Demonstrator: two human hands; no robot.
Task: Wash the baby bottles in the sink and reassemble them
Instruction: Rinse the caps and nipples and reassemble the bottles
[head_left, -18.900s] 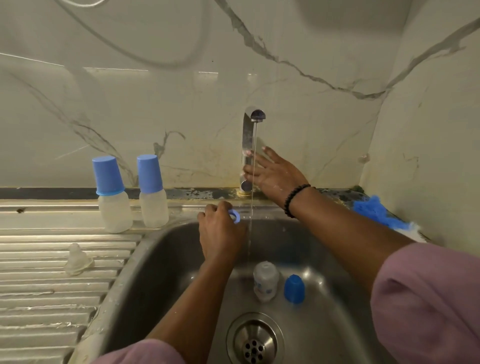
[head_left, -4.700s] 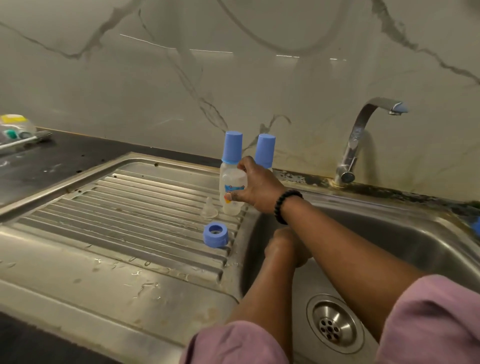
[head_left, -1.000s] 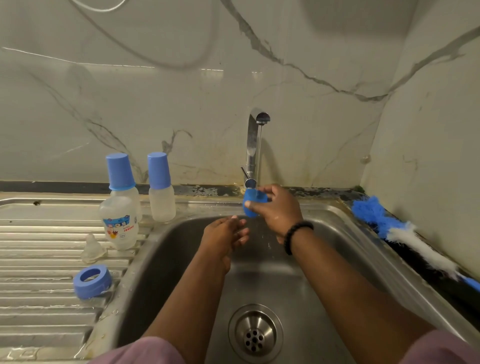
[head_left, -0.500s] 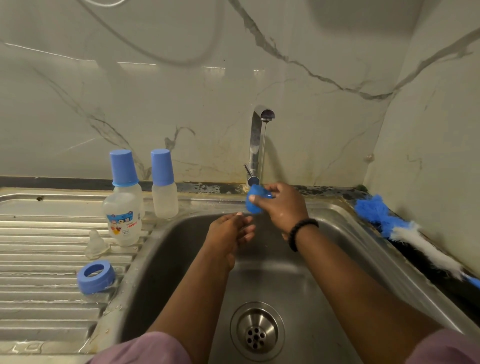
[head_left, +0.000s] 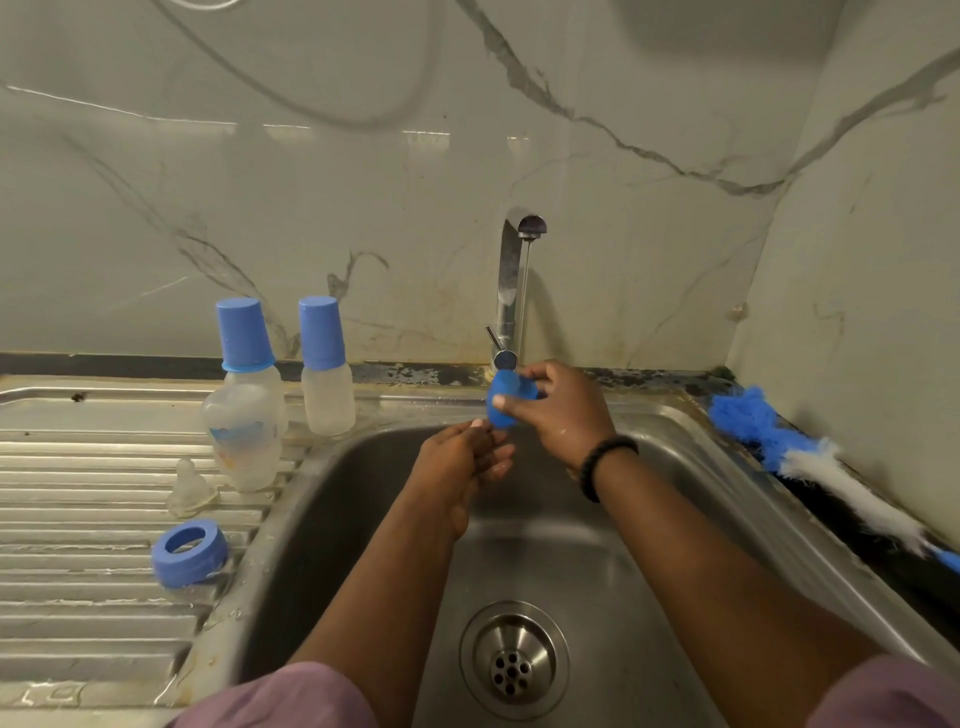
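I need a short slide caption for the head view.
Right hand holds a blue bottle cap under the tap; left hand waits open below.

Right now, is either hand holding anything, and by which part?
The right hand pinches the blue cap by its sides, under the tap. The left hand holds nothing.

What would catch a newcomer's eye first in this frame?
The right hand holding a blue bottle cap under the tap, above the steel sink, with the left hand just below. Next, two blue-capped baby bottles on the drainboard at left, beside a loose blue screw ring.
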